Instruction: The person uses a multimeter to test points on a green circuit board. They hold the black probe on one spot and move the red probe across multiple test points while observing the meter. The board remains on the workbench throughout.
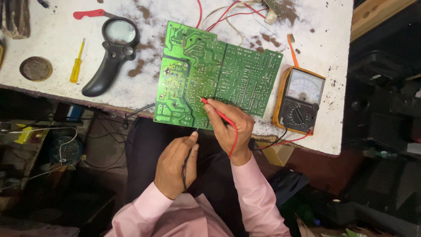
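Green circuit board [215,74] lay solder side up on the white, stained desk [52,48], its near edge hanging slightly over the desk's front edge. Right hand [230,129] rested on the board's lower edge, fingers clamped on a red probe [217,112] held like a pen, tip touching the board near its lower middle. Red lead [234,140] curled from the probe over the wrist. Left hand [175,164] sat below the board, off the desk, fingers pinched together on a black probe [186,160], its thin tip pointing up at the board's near edge; contact there too small to tell. Analog multimeter [299,100] in a yellow-orange case sat just right of the board, red and black leads leaving its bottom. Black magnifying glass [112,55] lay left of the board, a small yellow screwdriver [77,66] beside it, a round rusty lid [36,68] further left. Red and white wires [228,13] ran off the board's far edge. Pink sleeves on both arms.
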